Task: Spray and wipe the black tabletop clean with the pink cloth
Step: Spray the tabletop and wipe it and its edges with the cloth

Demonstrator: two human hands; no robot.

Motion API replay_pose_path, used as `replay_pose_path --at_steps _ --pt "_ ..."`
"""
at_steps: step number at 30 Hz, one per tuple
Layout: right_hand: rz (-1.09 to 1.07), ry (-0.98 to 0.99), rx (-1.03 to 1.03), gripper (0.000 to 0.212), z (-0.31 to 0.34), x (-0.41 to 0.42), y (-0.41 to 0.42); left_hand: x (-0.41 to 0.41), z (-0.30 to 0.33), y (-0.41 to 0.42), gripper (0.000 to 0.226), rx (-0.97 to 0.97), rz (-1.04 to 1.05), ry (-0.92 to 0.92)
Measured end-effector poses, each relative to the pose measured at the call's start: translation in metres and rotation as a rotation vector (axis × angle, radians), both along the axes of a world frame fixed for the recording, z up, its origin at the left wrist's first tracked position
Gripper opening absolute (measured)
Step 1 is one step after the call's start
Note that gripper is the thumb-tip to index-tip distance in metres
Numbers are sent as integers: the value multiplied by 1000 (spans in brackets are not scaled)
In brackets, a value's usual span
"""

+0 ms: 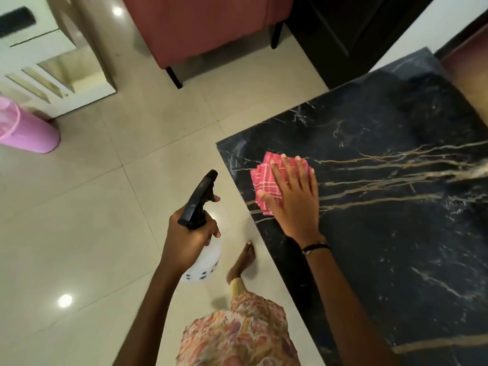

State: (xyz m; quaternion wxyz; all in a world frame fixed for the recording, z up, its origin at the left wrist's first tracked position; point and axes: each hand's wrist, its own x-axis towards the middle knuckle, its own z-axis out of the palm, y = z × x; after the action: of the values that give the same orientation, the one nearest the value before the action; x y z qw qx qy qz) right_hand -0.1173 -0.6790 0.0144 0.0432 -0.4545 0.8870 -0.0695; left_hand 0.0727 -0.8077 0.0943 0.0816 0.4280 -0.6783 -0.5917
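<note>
The black marble tabletop (383, 233) with gold and white veins fills the right side. A folded pink checked cloth (264, 180) lies near the table's left corner. My right hand (293, 196) presses flat on the cloth, fingers spread, covering its right part. My left hand (188, 241) is off the table to the left, above the floor, gripping a spray bottle (202, 204) with a black trigger head and a white body. The nozzle points up and toward the table corner.
Beige glossy floor tiles (105, 220) lie to the left. A pink bin (26, 130) stands at far left by a white cabinet (52, 62). A red sofa (206, 27) sits at the back. My bare foot (243, 262) is next to the table edge.
</note>
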Motion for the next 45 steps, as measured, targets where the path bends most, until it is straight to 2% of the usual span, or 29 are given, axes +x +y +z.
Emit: replay_pose_path --at_steps 4,6,9,13,17,20,25,27,33,37,39,43,45 --pt "569 30 51 80 3 -46 -30 5 -3 -11 44 -3 14 -7" --pt "687 48 47 78 1 -58 -51 8 -4 -15 44 2 21 -11" --pt "728 52 9 74 1 -60 -91 9 -6 -20 44 11 49 -13" --pt "678 -16 17 70 1 -47 -137 6 -8 -24 44 12 63 -15" --pt "548 -8 101 57 4 -30 -168 -2 -7 -26 44 7 64 0" --pt "457 7 161 57 7 -23 -172 -7 -4 -27 43 2 65 14" --pt "475 -5 -117 68 -7 -13 -112 -6 -2 -33 43 -4 78 10" --pt "499 -1 -134 69 -11 -8 -87 -5 -3 -35 44 -1 79 13" --pt "410 13 -60 62 -9 -4 -123 -3 -1 -39 44 11 95 6" --pt "314 38 158 57 3 -6 -170 1 3 -40 43 -26 100 -1" --pt "251 -2 124 52 5 -9 -178 4 7 -40 43 -47 96 -3" --pt "132 -157 -105 51 3 -17 -150 10 17 -38 43 -75 95 -11" --pt "58 -186 -116 50 3 -21 -127 9 21 -37 43 -80 84 -17"
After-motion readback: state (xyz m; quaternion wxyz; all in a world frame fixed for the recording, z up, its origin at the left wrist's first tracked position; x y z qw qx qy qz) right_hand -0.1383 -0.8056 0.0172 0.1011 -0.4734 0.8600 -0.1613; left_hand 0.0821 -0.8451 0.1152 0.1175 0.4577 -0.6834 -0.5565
